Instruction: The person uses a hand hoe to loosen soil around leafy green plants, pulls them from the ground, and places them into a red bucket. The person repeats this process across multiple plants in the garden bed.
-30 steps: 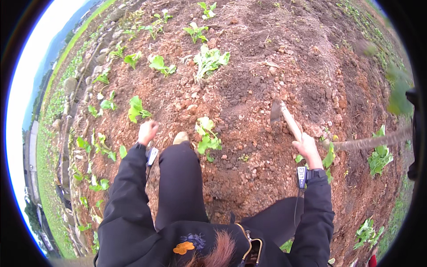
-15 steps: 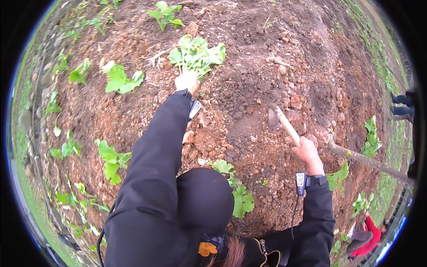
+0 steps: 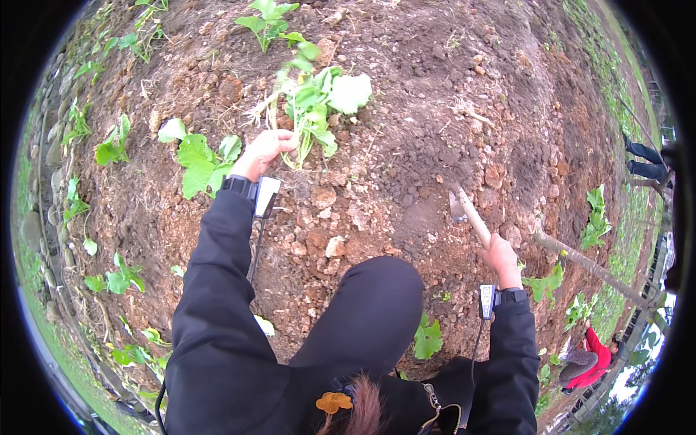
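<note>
My left hand (image 3: 270,151) is closed in a pinch at the lower stems of leafy green seedlings (image 3: 317,98). Thin roots hang by its fingertips, and one upper leaf is smeared by motion. Which stems are gripped and which only lie against the fingers is hard to make out. Low on the right, my right hand (image 3: 500,255) wraps round the pale wooden handle of a small hand hoe (image 3: 475,217). The hoe's metal blade rests at the soil beside a dark, loosened patch.
Reddish, stony soil (image 3: 341,210) surrounds my bent knee (image 3: 377,304). Broad-leaved plants (image 3: 199,163) grow to the left, another plant (image 3: 268,25) ahead. A wooden pole (image 3: 594,267) slants in from the right. A person in red (image 3: 589,359) bends at the lower right.
My left hand has drawn back and left, turning at the wrist, and the seedlings have spread apart. My right hand keeps its grip on the hoe, nearly in place. The view has shifted slightly.
</note>
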`<state>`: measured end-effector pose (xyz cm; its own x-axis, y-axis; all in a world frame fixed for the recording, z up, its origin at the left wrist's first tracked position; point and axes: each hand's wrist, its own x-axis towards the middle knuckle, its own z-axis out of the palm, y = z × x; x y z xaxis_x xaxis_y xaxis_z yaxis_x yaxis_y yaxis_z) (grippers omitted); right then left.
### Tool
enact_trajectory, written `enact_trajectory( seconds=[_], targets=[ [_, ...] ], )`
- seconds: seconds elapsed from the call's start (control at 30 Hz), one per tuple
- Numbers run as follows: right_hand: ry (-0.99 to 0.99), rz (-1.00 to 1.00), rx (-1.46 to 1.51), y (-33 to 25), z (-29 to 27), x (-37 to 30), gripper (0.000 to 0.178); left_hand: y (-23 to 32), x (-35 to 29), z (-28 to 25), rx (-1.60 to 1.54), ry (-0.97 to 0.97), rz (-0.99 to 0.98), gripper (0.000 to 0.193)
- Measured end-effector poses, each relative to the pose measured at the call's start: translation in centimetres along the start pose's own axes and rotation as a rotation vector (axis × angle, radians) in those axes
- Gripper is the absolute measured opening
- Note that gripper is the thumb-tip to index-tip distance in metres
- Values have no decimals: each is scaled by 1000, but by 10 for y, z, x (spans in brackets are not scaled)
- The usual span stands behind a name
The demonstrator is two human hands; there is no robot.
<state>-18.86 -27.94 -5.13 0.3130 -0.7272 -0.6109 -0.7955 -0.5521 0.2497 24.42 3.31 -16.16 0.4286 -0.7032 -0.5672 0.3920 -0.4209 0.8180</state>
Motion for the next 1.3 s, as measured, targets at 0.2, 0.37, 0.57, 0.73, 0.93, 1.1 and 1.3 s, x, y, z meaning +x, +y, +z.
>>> enact_trajectory(
  seconds=[0.2, 0.37, 0.57, 0.73, 0.93, 1.1, 1.3],
  targets=[
    [-44, 41, -21, -12, -1, -5, 37, -11, -42, -26, -375, 131, -25, 12],
    [-52, 40, -50, -7, -4, 6, 34, -55, -67, -5, -551, 4, -115, 19],
    [-92, -70, -117, -9, -35, 16, 40, -85, -80, 37, -788, -24, 31, 29],
    [27, -216, 169, -34, -71, -4, 31, -98, -89, 59, -832, 62, 122, 32],
    [-428, -439, 1238, -125, -41, -26, 27, -108, -104, 68, -839, 107, 147, 35],
    [-769, -491, 1365, -200, 8, -35, 24, -118, -115, 73, -886, 159, 181, 31],
    [-603, -585, 1072, -219, 40, -31, 22, -149, -132, 79, -990, 300, 125, 34]
  ],
)
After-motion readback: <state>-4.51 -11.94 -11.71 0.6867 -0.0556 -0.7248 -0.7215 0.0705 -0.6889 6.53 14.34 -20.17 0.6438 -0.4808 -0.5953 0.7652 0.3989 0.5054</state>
